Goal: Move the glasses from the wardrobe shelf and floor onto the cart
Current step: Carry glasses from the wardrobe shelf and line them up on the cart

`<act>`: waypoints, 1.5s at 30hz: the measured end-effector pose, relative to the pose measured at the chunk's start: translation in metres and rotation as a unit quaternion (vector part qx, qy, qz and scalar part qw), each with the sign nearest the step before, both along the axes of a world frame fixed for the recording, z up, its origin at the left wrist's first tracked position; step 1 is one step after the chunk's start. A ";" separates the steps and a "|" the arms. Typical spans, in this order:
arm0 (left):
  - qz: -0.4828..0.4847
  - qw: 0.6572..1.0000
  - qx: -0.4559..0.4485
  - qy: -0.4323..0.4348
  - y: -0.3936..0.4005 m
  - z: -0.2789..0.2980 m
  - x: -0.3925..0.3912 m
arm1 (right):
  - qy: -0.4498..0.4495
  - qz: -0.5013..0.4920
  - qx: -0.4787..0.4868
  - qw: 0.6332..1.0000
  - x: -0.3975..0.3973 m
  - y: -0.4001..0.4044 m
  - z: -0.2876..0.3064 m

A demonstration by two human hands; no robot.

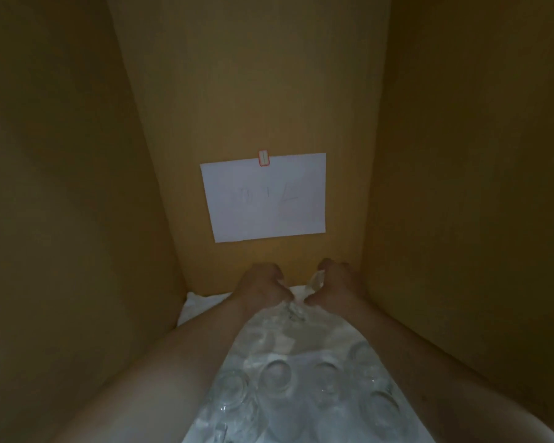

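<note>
1. Where the shelf meets the back panel (pixel 269 91) of the wardrobe, the right hand (pixel 336 282) curls round a clear glass (pixel 315 282), its long axis tilted, one end up and toward the panel.
2. The left hand (pixel 263 284) is beside it with fingers curled; whether it holds anything cannot be told.
3. More glasses (pixel 301 378) stand upright in rows on a white sheet (pixel 195 305) along the shelf's near part, between the forearms.
4. A white paper (pixel 266 199) hangs on the back panel.

Clear glasses (pixel 304 378) crowded upright in rows on the wardrobe shelf (pixel 199 303)
</note>
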State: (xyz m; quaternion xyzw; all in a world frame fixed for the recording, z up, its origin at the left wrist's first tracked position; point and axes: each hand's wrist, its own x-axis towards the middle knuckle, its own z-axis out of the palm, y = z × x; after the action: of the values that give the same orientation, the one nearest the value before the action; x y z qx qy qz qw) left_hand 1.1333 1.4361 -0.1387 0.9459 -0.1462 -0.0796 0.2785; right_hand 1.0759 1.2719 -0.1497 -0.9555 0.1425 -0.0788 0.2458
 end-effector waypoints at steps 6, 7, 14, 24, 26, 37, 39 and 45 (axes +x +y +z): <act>0.211 0.908 -0.362 0.018 0.026 0.050 0.002 | -0.199 -0.109 0.180 0.957 0.009 0.005 0.022; 0.223 0.879 -0.419 0.035 0.032 0.056 -0.002 | -0.224 -0.116 0.232 0.940 0.010 0.008 0.025; 0.170 0.699 -0.655 0.230 0.068 0.087 -0.034 | -0.302 -0.139 0.516 0.789 -0.010 0.044 0.046; 0.069 0.582 -0.760 0.279 0.113 0.093 -0.102 | -0.316 -0.148 0.595 0.724 -0.092 0.094 0.076; 0.043 0.576 -0.763 0.291 0.119 0.094 -0.117 | -0.309 -0.149 0.594 0.728 -0.111 0.099 0.078; -0.110 0.610 -0.716 0.321 0.143 0.105 -0.198 | -0.346 -0.086 0.545 0.759 -0.218 0.126 0.089; -0.131 0.631 -0.700 0.309 0.141 0.102 -0.210 | -0.379 -0.089 0.527 0.755 -0.238 0.128 0.088; -0.187 0.712 -0.613 0.286 0.113 0.105 -0.253 | -0.431 -0.126 0.422 0.788 -0.303 0.121 0.085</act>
State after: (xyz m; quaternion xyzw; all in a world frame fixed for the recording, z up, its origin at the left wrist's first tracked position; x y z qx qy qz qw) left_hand 0.8806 1.5493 -0.0334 0.4525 -0.2497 -0.2898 0.8056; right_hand 0.7731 1.3924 -0.0652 -0.5973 0.1602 -0.4445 0.6481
